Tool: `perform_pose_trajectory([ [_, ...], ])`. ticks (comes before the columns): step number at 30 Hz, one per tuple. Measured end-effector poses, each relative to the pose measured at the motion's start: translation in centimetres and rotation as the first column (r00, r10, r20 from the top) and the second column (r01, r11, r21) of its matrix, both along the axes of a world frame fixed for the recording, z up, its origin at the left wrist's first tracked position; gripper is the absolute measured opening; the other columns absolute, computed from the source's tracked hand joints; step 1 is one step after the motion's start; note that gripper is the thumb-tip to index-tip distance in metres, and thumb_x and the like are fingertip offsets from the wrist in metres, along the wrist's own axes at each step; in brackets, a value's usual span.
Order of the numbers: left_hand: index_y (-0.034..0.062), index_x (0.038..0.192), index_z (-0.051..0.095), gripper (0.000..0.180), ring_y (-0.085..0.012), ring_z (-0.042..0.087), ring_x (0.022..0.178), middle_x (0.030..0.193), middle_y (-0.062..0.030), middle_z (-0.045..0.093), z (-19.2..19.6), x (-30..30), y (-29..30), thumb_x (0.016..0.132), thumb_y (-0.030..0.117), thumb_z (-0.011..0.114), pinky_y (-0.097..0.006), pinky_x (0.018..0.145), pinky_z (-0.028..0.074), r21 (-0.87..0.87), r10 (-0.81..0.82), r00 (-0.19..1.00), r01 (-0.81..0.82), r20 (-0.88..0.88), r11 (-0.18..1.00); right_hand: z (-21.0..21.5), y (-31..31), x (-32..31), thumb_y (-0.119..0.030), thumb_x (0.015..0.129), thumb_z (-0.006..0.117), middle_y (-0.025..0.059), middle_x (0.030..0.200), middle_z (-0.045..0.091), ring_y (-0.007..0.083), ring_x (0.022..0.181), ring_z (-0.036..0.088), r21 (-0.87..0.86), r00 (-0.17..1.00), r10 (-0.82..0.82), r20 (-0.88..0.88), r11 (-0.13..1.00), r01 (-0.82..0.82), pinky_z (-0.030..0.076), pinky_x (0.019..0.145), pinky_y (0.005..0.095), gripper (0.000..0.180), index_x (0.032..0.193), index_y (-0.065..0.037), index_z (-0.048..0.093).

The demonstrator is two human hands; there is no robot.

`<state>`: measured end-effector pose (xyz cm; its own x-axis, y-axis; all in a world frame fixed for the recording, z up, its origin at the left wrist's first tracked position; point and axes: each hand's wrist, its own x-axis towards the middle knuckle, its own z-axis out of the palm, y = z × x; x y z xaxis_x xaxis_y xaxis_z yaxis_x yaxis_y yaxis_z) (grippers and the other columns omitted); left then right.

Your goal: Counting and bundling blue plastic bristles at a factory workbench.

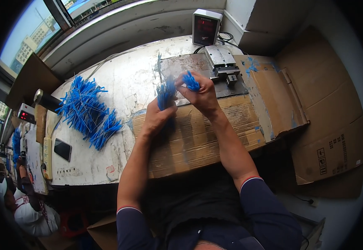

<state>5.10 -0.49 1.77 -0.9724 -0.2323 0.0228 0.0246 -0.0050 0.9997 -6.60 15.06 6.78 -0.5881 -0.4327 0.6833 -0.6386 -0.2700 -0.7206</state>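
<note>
My left hand [158, 118] is closed around an upright bundle of thin blue strands [166, 98], whose upper ends are pale, wiry and smeared by motion. Beside it, my right hand [202, 93] grips a smaller bunch of blue strands [191, 81], with the blue ends poking out above the fist. Both hands are over the near edge of a dark metal plate, close to a flat cardboard sheet [198, 137]. To the left, a loose heap of the same blue strands [81, 106] lies on the white worktable [123, 83].
A small metal device [223, 62] with a black clamp-like part stands behind my right hand, near a digital display box [206, 28]. A cardboard box [277, 102] is at the right. A phone [62, 149] and a power strip [47, 158] lie left; a person [35, 214] sits beyond.
</note>
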Motion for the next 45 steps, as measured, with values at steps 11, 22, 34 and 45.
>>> perform_pose_trajectory([
  [11,0.0001,0.117,0.066,0.032,-0.0093,0.061,0.09,0.104,-0.0014,0.067,0.6,0.1,0.6,0.087,0.01,0.074,-0.027,0.081,0.051,-0.169,0.046,0.998,-0.052,-0.037,0.984,0.7,0.5,1.0,-0.002,0.086,0.079,0.0032,0.083,0.069,0.0099,0.075,0.065,0.034,0.863,0.152,0.482,0.981,-0.192,0.053,0.068,0.0255,0.01,0.089,-0.001,0.07],
  [22,0.001,0.118,0.067,0.032,-0.0084,0.062,0.083,0.091,0.0008,0.067,0.9,0.1,0.6,0.088,0.009,0.075,-0.026,0.076,0.051,-0.162,0.055,0.998,-0.05,0.022,0.986,0.3,0.6,0.7,-0.005,0.091,0.075,-0.0037,0.074,0.061,0.0041,0.064,0.053,-0.101,0.821,0.121,0.558,0.992,-0.077,0.041,0.057,0.0212,0.008,0.087,-0.002,0.069],
  [34,-0.0001,0.12,0.065,0.038,-0.013,0.064,0.075,0.085,-0.0038,0.068,1.1,0.0,-0.5,0.088,0.016,0.075,-0.028,0.073,0.051,0.145,0.022,1.0,-0.024,0.013,0.989,-1.1,2.6,-4.4,-0.013,0.101,0.064,0.004,0.077,0.061,0.012,0.064,0.056,-0.515,0.815,0.073,0.575,0.806,0.291,0.044,0.049,0.0251,0.01,0.102,-0.006,0.057],
  [45,-0.0006,0.12,0.066,0.038,-0.0101,0.064,0.083,0.092,-0.001,0.068,0.7,0.1,-0.2,0.087,0.014,0.077,-0.027,0.077,0.052,-0.022,-0.005,1.0,0.004,-0.007,1.0,-0.8,-1.5,2.2,-0.011,0.096,0.074,-0.0032,0.07,0.06,0.0035,0.063,0.054,-0.042,0.909,-0.03,0.415,0.998,0.052,0.043,0.056,0.0227,0.017,0.11,-0.002,0.073],
])
